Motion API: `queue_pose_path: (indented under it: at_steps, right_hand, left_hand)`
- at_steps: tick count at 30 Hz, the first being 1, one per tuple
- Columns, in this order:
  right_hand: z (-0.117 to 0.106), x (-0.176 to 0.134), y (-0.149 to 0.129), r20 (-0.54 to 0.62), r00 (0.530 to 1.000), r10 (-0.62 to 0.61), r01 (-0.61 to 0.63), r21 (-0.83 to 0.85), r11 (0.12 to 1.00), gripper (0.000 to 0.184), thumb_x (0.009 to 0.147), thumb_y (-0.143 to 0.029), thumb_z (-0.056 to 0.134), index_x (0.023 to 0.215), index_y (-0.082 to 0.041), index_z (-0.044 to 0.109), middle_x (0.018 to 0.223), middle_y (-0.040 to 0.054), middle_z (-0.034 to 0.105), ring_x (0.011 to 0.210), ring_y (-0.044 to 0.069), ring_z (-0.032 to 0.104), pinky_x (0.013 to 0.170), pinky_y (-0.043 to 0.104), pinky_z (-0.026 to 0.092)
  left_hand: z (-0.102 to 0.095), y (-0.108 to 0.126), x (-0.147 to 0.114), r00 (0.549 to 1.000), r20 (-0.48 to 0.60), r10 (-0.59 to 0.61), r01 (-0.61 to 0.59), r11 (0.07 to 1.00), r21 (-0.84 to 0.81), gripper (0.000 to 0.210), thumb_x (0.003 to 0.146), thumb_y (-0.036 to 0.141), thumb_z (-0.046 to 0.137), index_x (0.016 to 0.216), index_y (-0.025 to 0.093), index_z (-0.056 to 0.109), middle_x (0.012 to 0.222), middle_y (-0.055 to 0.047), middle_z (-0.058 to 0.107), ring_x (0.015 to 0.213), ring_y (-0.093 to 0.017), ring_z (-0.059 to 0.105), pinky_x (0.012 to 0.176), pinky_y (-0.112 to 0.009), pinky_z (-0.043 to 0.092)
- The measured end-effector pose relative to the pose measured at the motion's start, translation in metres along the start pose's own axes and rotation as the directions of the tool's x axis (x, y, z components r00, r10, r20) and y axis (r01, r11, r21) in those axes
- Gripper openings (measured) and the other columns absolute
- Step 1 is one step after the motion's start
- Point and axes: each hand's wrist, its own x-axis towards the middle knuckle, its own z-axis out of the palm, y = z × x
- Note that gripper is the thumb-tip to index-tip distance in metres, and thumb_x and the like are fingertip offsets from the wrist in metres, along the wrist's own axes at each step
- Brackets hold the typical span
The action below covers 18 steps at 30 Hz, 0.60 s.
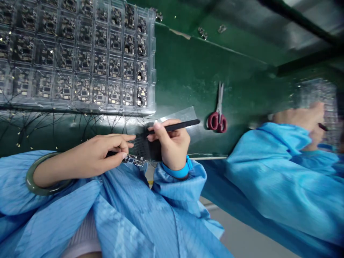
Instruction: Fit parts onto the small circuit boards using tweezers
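My left hand [107, 154] is closed around a small circuit board [133, 160], held between thumb and fingers near the table's front edge. Its fingertips are by a dark sheet [154, 149] bearing rows of small marks or pieces too fine to make out. In my right hand [173, 145] is a slim black pen-like tool [185, 124], gripped like a pen, its working end pointing left over the sheet. A clear plastic film [188, 114] lies under and behind that hand.
A clear compartment tray [153, 86] of circuit boards fills the back left, with thin black cables [107, 123] along its front. Red-handled scissors [217, 120] lie to the right. Small metal parts [202, 33] sit farther back. At right, a co-worker's hands [298, 118] are near another tray [322, 93].
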Motion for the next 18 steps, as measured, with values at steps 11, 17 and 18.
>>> queue_pose_path:
  at_steps: [11, 17, 18]
  right_hand:
    - [0.012, -0.022, -0.027, 0.241, 0.966, 0.088, -0.117, 0.107, 0.987, 0.022, 0.077, -0.033, 0.073, 0.076, -0.022, 0.055, 0.065, -0.0053, 0.07, 0.045, 0.009, 0.065, 0.041, 0.016, 0.053]
    - [0.015, -0.024, -0.026, 0.23, 0.964, 0.132, -0.154, 0.081, 0.985, 0.023, 0.076, -0.031, 0.074, 0.075, -0.021, 0.054, 0.064, -0.0048, 0.069, 0.045, 0.009, 0.065, 0.042, 0.017, 0.053]
    - [0.015, -0.024, -0.026, 0.221, 0.967, 0.129, -0.15, 0.079, 0.986, 0.023, 0.075, -0.032, 0.075, 0.075, -0.021, 0.054, 0.063, -0.0046, 0.069, 0.045, 0.01, 0.065, 0.042, 0.017, 0.053]
  left_hand:
    - [-0.001, 0.002, 0.001, 1.0, -0.003, -0.009, 0.009, 1.0, 0.013, 0.013, 0.093, 0.025, 0.046, 0.086, 0.02, 0.057, 0.126, -0.005, 0.062, 0.122, -0.02, 0.055, 0.093, -0.029, 0.048]
    - [0.001, 0.001, -0.001, 0.999, -0.039, -0.015, 0.014, 0.999, -0.03, 0.014, 0.093, 0.027, 0.046, 0.087, 0.019, 0.056, 0.124, -0.007, 0.062, 0.114, -0.021, 0.06, 0.087, -0.029, 0.05]
    - [0.001, 0.001, -0.001, 0.999, -0.046, -0.017, 0.015, 0.999, -0.049, 0.015, 0.093, 0.028, 0.046, 0.087, 0.019, 0.057, 0.124, -0.007, 0.061, 0.113, -0.021, 0.061, 0.086, -0.029, 0.051]
